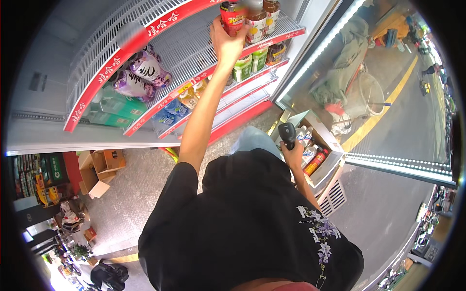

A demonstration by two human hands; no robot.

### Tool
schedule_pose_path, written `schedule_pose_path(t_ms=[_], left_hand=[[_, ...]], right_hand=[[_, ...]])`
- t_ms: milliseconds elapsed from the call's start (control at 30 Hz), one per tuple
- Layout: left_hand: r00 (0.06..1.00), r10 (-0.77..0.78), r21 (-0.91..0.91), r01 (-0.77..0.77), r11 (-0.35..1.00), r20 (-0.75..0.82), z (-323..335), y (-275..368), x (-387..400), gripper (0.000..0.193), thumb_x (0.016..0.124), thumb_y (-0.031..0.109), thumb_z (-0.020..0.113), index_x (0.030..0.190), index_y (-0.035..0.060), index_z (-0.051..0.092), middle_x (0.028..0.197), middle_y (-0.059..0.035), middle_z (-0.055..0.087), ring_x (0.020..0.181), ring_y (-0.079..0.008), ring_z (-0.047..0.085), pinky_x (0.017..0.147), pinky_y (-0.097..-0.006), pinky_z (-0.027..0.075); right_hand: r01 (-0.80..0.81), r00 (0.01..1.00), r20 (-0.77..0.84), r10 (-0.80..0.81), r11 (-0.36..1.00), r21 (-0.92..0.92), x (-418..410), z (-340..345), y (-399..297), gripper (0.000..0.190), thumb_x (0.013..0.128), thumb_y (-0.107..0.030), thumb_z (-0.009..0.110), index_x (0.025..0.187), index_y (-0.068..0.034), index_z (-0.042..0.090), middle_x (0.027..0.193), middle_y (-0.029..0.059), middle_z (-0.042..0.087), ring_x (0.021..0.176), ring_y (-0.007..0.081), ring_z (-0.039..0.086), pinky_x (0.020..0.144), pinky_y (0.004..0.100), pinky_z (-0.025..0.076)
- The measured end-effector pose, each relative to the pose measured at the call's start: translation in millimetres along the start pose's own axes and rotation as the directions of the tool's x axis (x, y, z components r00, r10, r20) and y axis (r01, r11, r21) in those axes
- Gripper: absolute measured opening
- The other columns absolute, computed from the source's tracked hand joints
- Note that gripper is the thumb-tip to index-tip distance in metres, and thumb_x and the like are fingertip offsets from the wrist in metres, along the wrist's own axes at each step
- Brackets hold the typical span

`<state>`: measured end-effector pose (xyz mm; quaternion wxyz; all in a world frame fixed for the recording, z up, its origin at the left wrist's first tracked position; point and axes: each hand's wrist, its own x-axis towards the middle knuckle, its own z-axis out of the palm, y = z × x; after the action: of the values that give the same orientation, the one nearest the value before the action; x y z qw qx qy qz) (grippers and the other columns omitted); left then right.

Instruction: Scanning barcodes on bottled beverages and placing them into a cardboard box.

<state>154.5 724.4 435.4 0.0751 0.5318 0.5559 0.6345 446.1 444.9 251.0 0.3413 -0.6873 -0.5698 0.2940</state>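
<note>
My left hand (228,42) is wrapped around a red-labelled drink bottle (233,20) with a dark top, on the right part of an upper wire shelf (189,40) in a display fridge. Right beside it stand bottles with white labels and a yellow fruit picture (256,27). Low on my right, my right hand (292,154) grips the handle of a black handheld barcode scanner (287,134). Below the scanner is an open carton (329,167) holding clear bottles (308,152) and a red-and-yellow bottle (316,162).
Purple-labelled bottles (140,78) and green bottles (116,109) lie on the fridge's left. Green-labelled bottles (251,65) stand one shelf lower. The lit glass door (324,54) stands ajar on my right. A white plastic basket (333,198) supports the carton. An opened cardboard box (96,169) sits on the floor, left.
</note>
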Motion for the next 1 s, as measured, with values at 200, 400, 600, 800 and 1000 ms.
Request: schedule_pose_path(t_ms=[200, 400, 600, 800, 1000], left_hand=[[0.989, 0.12, -0.151, -0.132, 0.98, -0.081, -41, 15, -35, 0.059, 0.077, 0.014, 0.088, 0.124, -0.0053, 0.058, 0.113, -0.0163, 0.067, 0.102, -0.0266, 0.068, 0.09, -0.0381, 0.056], [0.981, -0.008, -0.546, 0.114, 0.83, 0.193, -123, 59, -104, 0.049, 0.089, 0.016, 0.074, 0.129, -0.0051, 0.056, 0.115, -0.0163, 0.069, 0.106, -0.0258, 0.07, 0.097, -0.0427, 0.056], [0.636, -0.304, -0.681, 0.729, -0.064, 0.709, -170, 47, -180, 0.07, 0.099, 0.06, 0.043, 0.138, 0.0024, 0.05, 0.111, -0.0139, 0.063, 0.087, -0.0272, 0.065, 0.076, -0.041, 0.054], [0.483, -0.369, -0.585, 0.773, -0.245, 0.794, -182, 30, -226, 0.07, 0.104, 0.063, 0.038, 0.134, 0.0014, 0.053, 0.104, -0.0141, 0.065, 0.081, -0.028, 0.065, 0.073, -0.0415, 0.056], [0.503, -0.449, -0.623, 0.764, -0.167, 0.738, -192, 35, -236, 0.066, 0.106, 0.059, 0.036, 0.133, 0.0018, 0.054, 0.103, -0.0143, 0.066, 0.081, -0.0263, 0.067, 0.072, -0.04, 0.057]], right_hand=[[0.031, 0.999, 0.035, -0.034, 0.996, 0.082, -8, -23, -31, 0.028, 0.085, -0.02, 0.08, 0.094, 0.003, 0.069, 0.07, 0.0127, 0.07, 0.062, 0.0204, 0.068, 0.064, 0.0358, 0.051], [0.124, 0.958, 0.224, -0.18, 0.962, 0.244, -1, -59, -93, 0.02, 0.088, -0.011, 0.077, 0.1, 0.003, 0.069, 0.07, 0.0099, 0.072, 0.064, 0.0172, 0.071, 0.064, 0.0309, 0.053], [0.347, 0.684, 0.548, -0.482, 0.875, 0.337, 8, -100, -188, 0.031, 0.071, -0.005, 0.079, 0.098, 0.004, 0.067, 0.081, 0.0196, 0.068, 0.075, 0.0386, 0.068, 0.069, 0.0379, 0.053], [0.406, 0.439, 0.706, -0.556, 0.824, 0.396, 11, -73, -208, 0.037, 0.066, -0.003, 0.07, 0.102, 0.001, 0.067, 0.087, 0.0218, 0.068, 0.083, 0.0461, 0.063, 0.072, 0.0447, 0.051], [0.448, 0.413, 0.742, -0.528, 0.827, 0.339, 11, -70, -201, 0.036, 0.069, -0.005, 0.075, 0.104, 0.0, 0.069, 0.087, 0.0223, 0.069, 0.085, 0.0454, 0.064, 0.074, 0.0438, 0.052]])
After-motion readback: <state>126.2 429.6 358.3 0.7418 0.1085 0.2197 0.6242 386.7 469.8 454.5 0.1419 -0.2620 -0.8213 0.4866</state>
